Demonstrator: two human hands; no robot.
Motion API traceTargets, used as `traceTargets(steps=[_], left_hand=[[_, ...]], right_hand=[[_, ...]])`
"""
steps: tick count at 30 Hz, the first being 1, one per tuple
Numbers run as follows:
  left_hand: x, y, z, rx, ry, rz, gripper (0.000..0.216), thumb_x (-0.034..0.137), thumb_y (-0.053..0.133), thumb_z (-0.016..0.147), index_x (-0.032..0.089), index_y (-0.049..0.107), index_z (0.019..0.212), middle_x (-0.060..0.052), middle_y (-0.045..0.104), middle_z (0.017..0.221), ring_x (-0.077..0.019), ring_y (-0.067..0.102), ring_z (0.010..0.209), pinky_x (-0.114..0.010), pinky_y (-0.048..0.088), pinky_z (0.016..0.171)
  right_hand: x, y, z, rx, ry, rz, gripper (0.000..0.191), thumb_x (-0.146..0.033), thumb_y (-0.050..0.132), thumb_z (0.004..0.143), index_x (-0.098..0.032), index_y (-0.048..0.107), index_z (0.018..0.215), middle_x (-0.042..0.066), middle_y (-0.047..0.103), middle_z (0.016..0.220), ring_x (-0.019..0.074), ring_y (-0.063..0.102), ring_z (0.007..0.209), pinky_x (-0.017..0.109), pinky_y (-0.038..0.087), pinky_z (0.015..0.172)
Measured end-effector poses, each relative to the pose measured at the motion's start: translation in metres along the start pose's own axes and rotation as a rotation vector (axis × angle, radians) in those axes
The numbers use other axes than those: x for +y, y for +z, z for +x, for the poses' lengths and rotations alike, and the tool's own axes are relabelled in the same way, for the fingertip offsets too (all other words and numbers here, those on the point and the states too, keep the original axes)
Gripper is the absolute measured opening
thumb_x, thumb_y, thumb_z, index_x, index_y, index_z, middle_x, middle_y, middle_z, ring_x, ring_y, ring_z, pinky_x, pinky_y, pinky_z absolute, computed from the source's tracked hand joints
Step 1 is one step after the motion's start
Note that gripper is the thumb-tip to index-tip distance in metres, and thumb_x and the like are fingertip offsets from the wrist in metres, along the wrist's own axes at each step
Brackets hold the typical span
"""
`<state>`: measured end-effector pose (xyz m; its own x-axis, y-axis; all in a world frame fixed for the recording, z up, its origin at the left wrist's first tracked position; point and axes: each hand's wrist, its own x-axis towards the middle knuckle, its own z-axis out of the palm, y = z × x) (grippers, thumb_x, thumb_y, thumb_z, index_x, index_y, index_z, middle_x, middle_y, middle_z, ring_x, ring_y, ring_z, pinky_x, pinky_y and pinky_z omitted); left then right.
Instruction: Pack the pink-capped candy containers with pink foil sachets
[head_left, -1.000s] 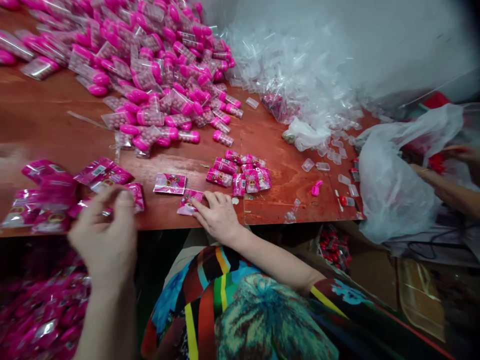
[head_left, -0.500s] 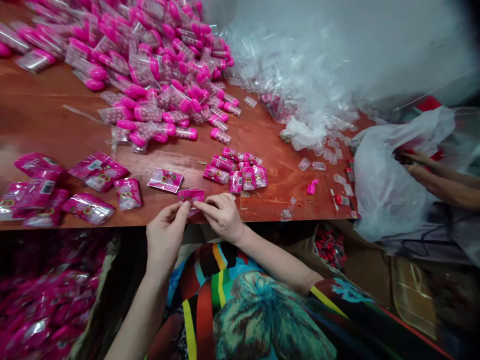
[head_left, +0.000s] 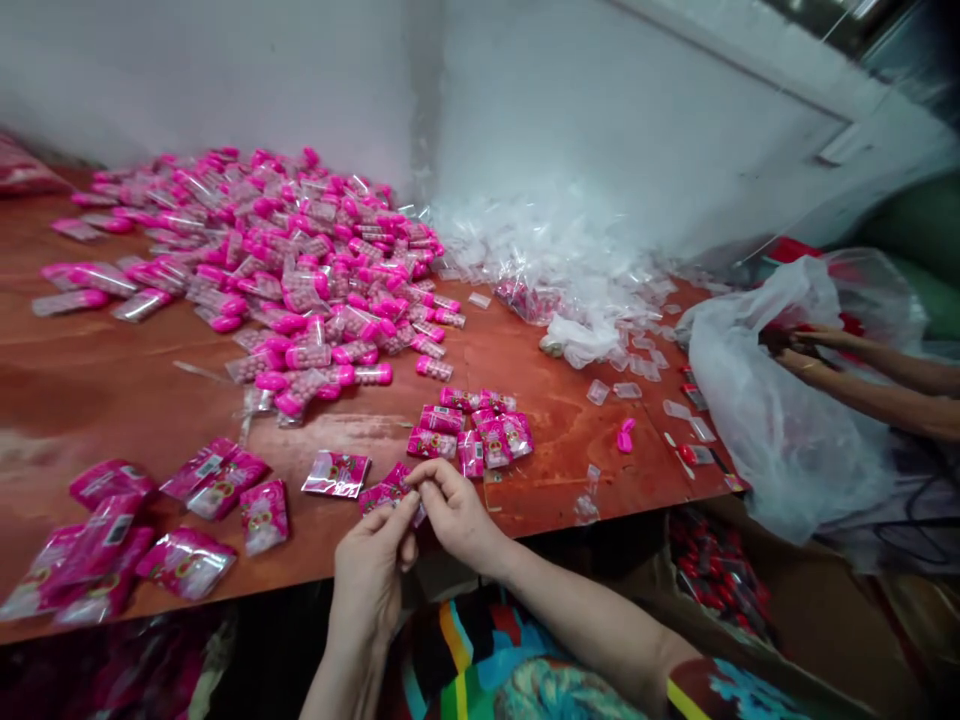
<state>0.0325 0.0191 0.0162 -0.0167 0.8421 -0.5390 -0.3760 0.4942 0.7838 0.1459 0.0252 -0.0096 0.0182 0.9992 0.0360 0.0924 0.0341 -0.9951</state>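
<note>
So the left hand (head_left: pixel 369 568), held over the left-side packets (head_left: pixel 187 563) a second ago, has been brought in beside the right hand (head_left: pixel 461 520). A pink wrapper (head_left: pixel 384 490) is pinched by both hands' narrowed fingertips near the table's (head_left: pixel 300 545) front edge; more wall (head_left: pixel 562 90) is shown.

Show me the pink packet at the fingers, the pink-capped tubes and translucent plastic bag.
Pink packet (head_left: pixel 385 489): head view, printed face.
Pink-capped tubes (head_left: pixel 301 288): head view, heap's middle.
Translucent plastic bag (head_left: pixel 757 410): head view, its side.
</note>
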Motion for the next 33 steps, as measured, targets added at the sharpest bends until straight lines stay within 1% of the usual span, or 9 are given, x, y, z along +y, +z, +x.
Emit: traceTargets(steps=[4,7,9,13,19,23,26,29,33], left_hand=[[0.01,-0.004,0.002,-0.088,-0.056,-0.054,0.035,0.047,0.09,0.06,0.019,0.068,0.056,0.001,0.044,0.043,-0.01,0.036,0.043,-0.024,0.028,0.041],[0.015,-0.012,0.005,-0.074,-0.07,-0.095,0.037,0.044,0.091,0.059,0.02,0.064,0.051,0.002,0.042,0.044,-0.0093,0.033,0.044,-0.024,0.029,0.041],[0.017,-0.017,0.006,-0.031,-0.065,-0.114,0.042,0.042,0.093,0.057,0.02,0.058,0.047,0.002,0.041,0.045,-0.0085,0.034,0.045,-0.022,0.03,0.04],[0.016,-0.022,0.007,0.026,-0.079,-0.165,0.043,0.038,0.094,0.055,0.019,0.056,0.047,0.003,0.042,0.045,-0.0074,0.035,0.045,-0.02,0.031,0.04],[0.014,-0.02,0.002,0.09,-0.118,-0.277,0.048,0.029,0.097,0.047,0.016,0.052,0.052,0.007,0.042,0.047,-0.0033,0.033,0.042,-0.017,0.028,0.036],[0.014,-0.023,-0.001,0.108,-0.107,-0.357,0.043,0.022,0.094,0.055,0.016,0.051,0.059,0.008,0.044,0.05,-0.0025,0.033,0.041,-0.017,0.028,0.037],[0.013,-0.024,-0.003,0.148,-0.106,-0.415,0.038,0.019,0.089,0.066,0.016,0.051,0.062,0.007,0.046,0.052,-0.0025,0.032,0.04,-0.017,0.027,0.037],[0.012,-0.023,-0.004,0.185,-0.13,-0.464,0.034,0.016,0.082,0.075,0.016,0.051,0.063,0.007,0.048,0.052,-0.003,0.032,0.04,-0.018,0.027,0.037],[0.006,-0.019,-0.005,0.188,-0.13,-0.487,0.033,0.018,0.082,0.076,0.016,0.051,0.065,0.007,0.048,0.052,-0.0033,0.035,0.04,-0.018,0.029,0.038]], right_hand=[[-0.005,-0.01,0.009,-0.161,-0.156,-0.237,0.023,-0.016,0.043,0.097,-0.02,0.063,0.11,0.004,0.07,0.098,0.0157,0.067,0.088,0.028,0.052,0.08],[-0.014,-0.025,0.037,-0.345,-0.235,-0.444,0.029,-0.021,0.046,0.1,-0.023,0.059,0.126,0.005,0.071,0.11,0.0171,0.069,0.093,0.03,0.052,0.084],[-0.018,-0.038,0.068,-0.287,-0.207,-0.579,0.035,-0.028,0.047,0.102,-0.023,0.053,0.137,0.006,0.071,0.113,0.0179,0.068,0.092,0.031,0.052,0.084],[-0.016,-0.061,0.14,0.088,-0.109,-0.971,0.033,-0.027,0.044,0.104,-0.014,0.059,0.13,0.016,0.066,0.123,0.0264,0.059,0.115,0.042,0.046,0.099],[-0.003,-0.068,0.183,-0.022,0.082,-1.177,0.034,-0.037,0.057,0.096,-0.011,0.064,0.118,0.019,0.065,0.121,0.0356,0.056,0.116,0.051,0.045,0.097],[-0.015,-0.062,0.157,-0.027,-0.023,-1.021,0.029,-0.032,0.05,0.1,-0.014,0.059,0.121,0.015,0.062,0.124,0.0278,0.056,0.115,0.045,0.043,0.1],[-0.032,-0.054,0.108,-0.123,-0.102,-0.551,0.028,-0.033,0.049,0.101,-0.017,0.054,0.123,0.007,0.066,0.106,0.0176,0.062,0.092,0.033,0.049,0.084],[-0.04,-0.043,0.047,-0.333,0.123,-0.126,0.027,-0.038,0.05,0.1,-0.017,0.053,0.116,-0.001,0.061,0.08,0.0098,0.053,0.06,0.024,0.044,0.057],[-0.029,-0.028,-0.009,-0.373,0.323,0.085,0.032,-0.043,0.056,0.096,-0.018,0.053,0.115,-0.006,0.057,0.067,0.0063,0.042,0.047,0.02,0.033,0.045]])
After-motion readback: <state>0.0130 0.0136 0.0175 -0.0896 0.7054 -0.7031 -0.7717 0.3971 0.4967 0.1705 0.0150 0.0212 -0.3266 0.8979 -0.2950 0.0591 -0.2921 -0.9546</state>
